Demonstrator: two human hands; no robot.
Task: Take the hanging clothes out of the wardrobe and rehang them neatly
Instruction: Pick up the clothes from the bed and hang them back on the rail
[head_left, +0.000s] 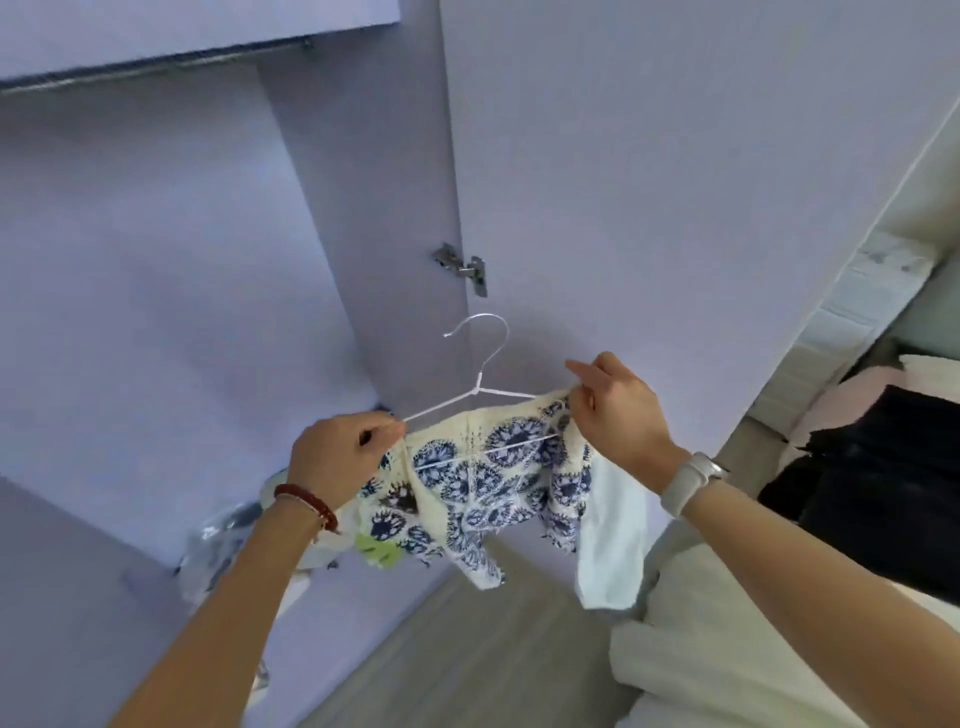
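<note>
A white wire hanger is held up in front of the open lilac wardrobe, its hook pointing up. A cream garment with a blue flower print drapes over the hanger and hangs below it. My left hand pinches the garment's strap and the hanger's left end. My right hand pinches the garment's other shoulder at the hanger's right end. The wardrobe's metal rail runs along the top left with nothing on it.
The wardrobe door stands open behind the hanger, with a metal hinge. Plastic bags lie on the wardrobe's floor at the left. A bed with light bedding and dark and pink clothes is at the right. A white cloth hangs by my right wrist.
</note>
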